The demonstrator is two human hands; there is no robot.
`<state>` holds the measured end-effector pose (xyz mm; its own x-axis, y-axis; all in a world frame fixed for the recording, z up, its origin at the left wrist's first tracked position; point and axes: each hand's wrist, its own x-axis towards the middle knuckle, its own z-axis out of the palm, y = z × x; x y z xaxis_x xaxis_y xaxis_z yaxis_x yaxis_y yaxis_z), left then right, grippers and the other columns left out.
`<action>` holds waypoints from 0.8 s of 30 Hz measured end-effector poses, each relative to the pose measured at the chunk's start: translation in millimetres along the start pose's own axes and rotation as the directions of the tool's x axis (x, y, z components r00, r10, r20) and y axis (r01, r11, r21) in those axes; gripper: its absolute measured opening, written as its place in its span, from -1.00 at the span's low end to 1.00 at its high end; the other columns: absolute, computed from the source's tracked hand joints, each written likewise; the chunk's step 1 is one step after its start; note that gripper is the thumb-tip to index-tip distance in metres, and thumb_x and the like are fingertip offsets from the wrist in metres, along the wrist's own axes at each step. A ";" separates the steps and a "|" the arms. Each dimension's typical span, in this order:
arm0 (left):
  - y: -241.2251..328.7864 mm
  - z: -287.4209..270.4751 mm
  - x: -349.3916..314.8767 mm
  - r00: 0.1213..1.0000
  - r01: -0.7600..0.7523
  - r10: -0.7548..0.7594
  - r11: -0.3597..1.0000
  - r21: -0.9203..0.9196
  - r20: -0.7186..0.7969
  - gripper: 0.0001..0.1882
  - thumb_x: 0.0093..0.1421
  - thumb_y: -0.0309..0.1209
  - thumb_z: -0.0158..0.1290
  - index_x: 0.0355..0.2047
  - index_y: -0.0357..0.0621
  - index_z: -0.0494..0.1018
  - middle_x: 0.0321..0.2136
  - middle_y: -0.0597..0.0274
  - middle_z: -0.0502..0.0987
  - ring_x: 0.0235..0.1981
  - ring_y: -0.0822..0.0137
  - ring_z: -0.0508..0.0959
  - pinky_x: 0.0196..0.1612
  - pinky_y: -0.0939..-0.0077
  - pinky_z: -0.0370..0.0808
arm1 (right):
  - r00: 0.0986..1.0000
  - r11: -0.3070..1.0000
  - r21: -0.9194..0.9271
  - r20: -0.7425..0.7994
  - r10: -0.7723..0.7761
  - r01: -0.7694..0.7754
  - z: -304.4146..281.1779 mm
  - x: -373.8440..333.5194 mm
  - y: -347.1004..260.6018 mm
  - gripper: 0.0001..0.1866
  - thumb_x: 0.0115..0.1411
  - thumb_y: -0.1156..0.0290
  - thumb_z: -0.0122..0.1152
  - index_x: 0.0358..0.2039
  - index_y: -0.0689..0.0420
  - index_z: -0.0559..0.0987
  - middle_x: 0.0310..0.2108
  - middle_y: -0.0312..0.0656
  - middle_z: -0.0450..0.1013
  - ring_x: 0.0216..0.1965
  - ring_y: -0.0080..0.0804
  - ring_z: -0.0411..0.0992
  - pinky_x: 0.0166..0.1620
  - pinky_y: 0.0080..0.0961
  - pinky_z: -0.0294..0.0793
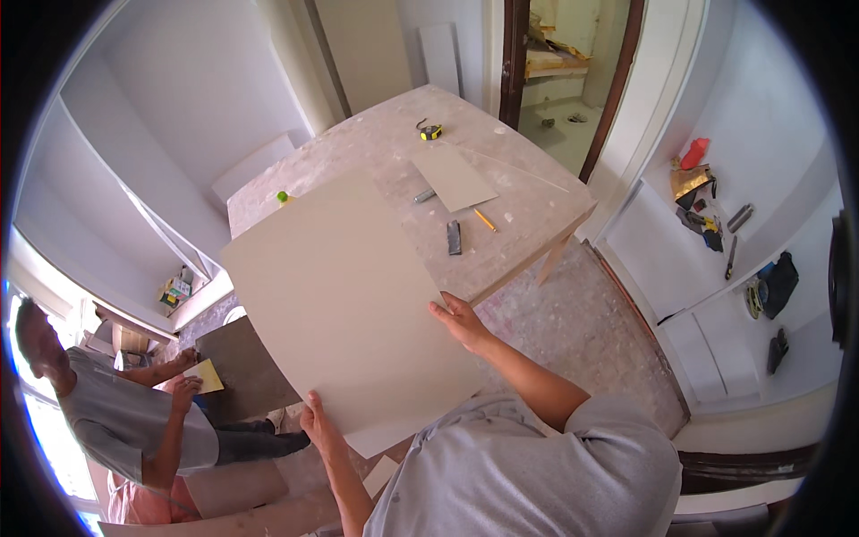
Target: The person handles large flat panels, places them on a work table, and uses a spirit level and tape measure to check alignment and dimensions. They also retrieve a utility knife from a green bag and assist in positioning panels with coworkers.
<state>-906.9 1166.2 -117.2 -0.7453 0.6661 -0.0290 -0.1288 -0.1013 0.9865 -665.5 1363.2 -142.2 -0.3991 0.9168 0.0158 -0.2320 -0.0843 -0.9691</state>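
A large beige sheet of board (344, 295) is held out in front of me, tilted, its far part over the worktable (528, 170). My left hand (322, 421) grips its near left edge, thumb on top. My right hand (461, 320) grips its right edge, thumb on the face and fingers mostly hidden underneath. On the table beyond lie a smaller beige piece (454, 177), a yellow pencil (486, 220), a dark block-shaped tool (455, 238), a grey-handled tool (424, 195) and a yellow-black tape measure (430, 132). A green cap (283, 197) shows past the sheet's far left edge.
At the left a co-worker (143, 403) holds a yellowish pad (208, 376) beside a dark panel (246, 367). White shelves (667, 251) on the right carry tools and bags. A dark-framed doorway (514, 63) stands behind the table. More boards (237, 488) lie at the lower left.
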 end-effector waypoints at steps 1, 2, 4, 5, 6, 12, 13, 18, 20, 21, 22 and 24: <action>0.5 -1.9 -0.1 1.000 0.011 -0.011 0.998 0.063 0.008 -0.58 0.22 -0.06 -0.05 -0.46 -0.24 0.43 -0.56 0.39 0.45 -0.55 0.61 0.37 -0.50 0.71 0.28 | 0.999 1.000 -0.014 -0.036 0.002 -0.002 0.9 0.1 -0.4 -0.56 0.22 0.07 0.02 -0.22 0.28 0.40 -0.34 -0.29 0.38 -0.32 -0.61 0.26 -0.18 -0.59 0.28; 0.9 -2.1 0.0 0.998 0.054 -0.051 0.991 0.121 -0.025 -0.58 0.21 -0.06 -0.05 -0.46 -0.23 0.42 -0.57 0.40 0.43 -0.55 0.62 0.35 -0.50 0.71 0.26 | 1.000 0.993 -0.121 -0.021 0.008 -0.011 -0.5 1.1 -0.8 -0.57 0.21 0.10 0.03 -0.18 0.28 0.40 -0.32 -0.27 0.39 -0.33 -0.61 0.26 -0.21 -0.60 0.29; 3.2 -2.2 -2.4 1.000 0.023 -0.021 0.992 0.124 -0.018 -0.58 0.21 -0.06 -0.04 -0.46 -0.22 0.42 -0.58 0.40 0.42 -0.55 0.61 0.34 -0.51 0.71 0.25 | 1.000 0.973 -0.228 0.006 0.022 -0.020 -3.2 4.4 0.5 -0.57 0.20 0.14 0.05 -0.14 0.28 0.39 -0.30 -0.25 0.40 -0.35 -0.61 0.27 -0.23 -0.62 0.30; 4.9 -0.7 -3.6 1.000 0.020 -0.020 0.994 0.109 -0.006 -0.59 0.20 -0.07 -0.02 -0.47 -0.22 0.42 -0.58 0.41 0.41 -0.56 0.61 0.33 -0.51 0.71 0.24 | 1.000 0.973 -0.229 0.003 0.027 -0.025 -4.7 6.7 1.8 -0.54 0.19 0.15 0.07 -0.10 0.29 0.38 -0.28 -0.24 0.40 -0.34 -0.60 0.27 -0.23 -0.63 0.31; 7.2 1.0 -5.2 0.999 0.029 -0.023 0.992 0.125 -0.049 -0.59 0.20 -0.07 -0.02 -0.47 -0.22 0.42 -0.58 0.41 0.41 -0.56 0.61 0.33 -0.51 0.71 0.24 | 1.000 0.973 -0.230 0.002 0.031 -0.030 -6.4 9.0 3.9 -0.51 0.17 0.16 0.09 -0.05 0.31 0.36 -0.25 -0.22 0.41 -0.33 -0.60 0.28 -0.23 -0.64 0.31; 28.4 -9.7 -15.9 0.967 0.221 -0.220 0.975 0.002 0.131 -0.70 0.11 -0.33 0.09 -0.24 -0.32 0.44 -0.38 0.24 0.52 -0.37 0.43 0.49 -0.30 0.55 0.43 | 0.990 0.991 0.026 0.042 0.132 -0.133 -13.6 17.6 17.2 -0.36 0.12 0.31 0.19 0.14 0.30 0.18 -0.05 -0.15 0.35 -0.06 -0.49 0.32 0.05 -0.57 0.26; 30.1 -16.6 -16.6 0.959 0.222 -0.217 0.975 -0.006 0.184 -0.72 0.11 -0.37 0.08 -0.23 -0.34 0.45 -0.36 0.23 0.53 -0.36 0.44 0.49 -0.27 0.52 0.44 | 0.975 0.972 0.114 -0.059 0.215 -0.208 -10.0 19.8 20.7 -0.41 0.11 0.43 0.18 0.12 0.28 0.19 -0.08 -0.16 0.36 -0.07 -0.48 0.33 0.06 -0.54 0.26; 29.4 -55.3 -35.1 0.990 0.114 -0.129 0.968 0.224 0.051 -0.63 0.10 -0.14 0.12 -0.32 -0.25 0.51 -0.47 0.39 0.51 -0.43 0.56 0.41 -0.35 0.60 0.36 | 0.951 0.961 0.162 0.253 0.178 -0.223 18.2 40.1 12.0 -0.49 0.16 0.51 0.07 0.11 0.20 0.19 -0.04 -0.17 0.33 -0.04 -0.39 0.31 0.06 -0.40 0.30; 27.6 -73.5 -71.3 0.998 0.061 -0.058 0.995 0.078 -0.039 -0.64 0.10 -0.16 0.13 -0.30 -0.24 0.51 -0.45 0.42 0.52 -0.41 0.58 0.43 -0.34 0.63 0.37 | 0.848 0.937 0.134 0.480 0.223 -0.322 46.2 35.3 12.8 -0.50 0.17 0.50 0.05 0.12 0.19 0.18 -0.02 -0.16 0.31 -0.03 -0.37 0.30 0.05 -0.38 0.32; 26.8 -80.7 -95.4 0.989 0.044 -0.036 0.997 0.056 -0.145 -0.64 0.10 -0.16 0.13 -0.30 -0.24 0.51 -0.45 0.42 0.52 -0.41 0.58 0.43 -0.34 0.63 0.37 | 0.800 0.943 0.061 0.549 0.243 -0.328 58.7 32.1 12.8 -0.51 0.18 0.49 0.03 0.12 0.17 0.18 -0.01 -0.15 0.31 -0.02 -0.35 0.30 0.04 -0.37 0.33; 25.4 -87.3 -116.1 0.986 -0.005 -0.008 0.997 -0.080 -0.166 -0.65 0.10 -0.18 0.13 -0.29 -0.24 0.51 -0.43 0.40 0.53 -0.40 0.58 0.44 -0.32 0.63 0.39 | 0.743 0.950 0.028 0.631 0.225 -0.311 72.2 29.1 14.0 -0.51 0.19 0.49 0.02 0.13 0.16 0.17 0.00 -0.14 0.30 -0.02 -0.34 0.30 0.03 -0.35 0.34; 17.2 -109.1 -175.8 0.966 -0.060 0.007 0.979 -0.194 -0.260 -0.67 0.10 -0.20 0.14 -0.28 -0.23 0.52 -0.42 0.39 0.54 -0.39 0.57 0.46 -0.31 0.64 0.40 | 0.636 0.930 -0.141 0.694 0.338 -0.340 99.4 -1.5 42.0 -0.54 0.17 0.47 0.06 0.08 0.23 0.23 -0.01 -0.13 0.31 -0.02 -0.36 0.30 0.01 -0.41 0.33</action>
<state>-849.4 966.8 -112.8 -0.8907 0.4503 -0.0625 -0.2084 -0.2821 0.9365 -762.8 1319.5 -158.4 -0.9477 0.2837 -0.1462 0.0450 -0.3346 -0.9413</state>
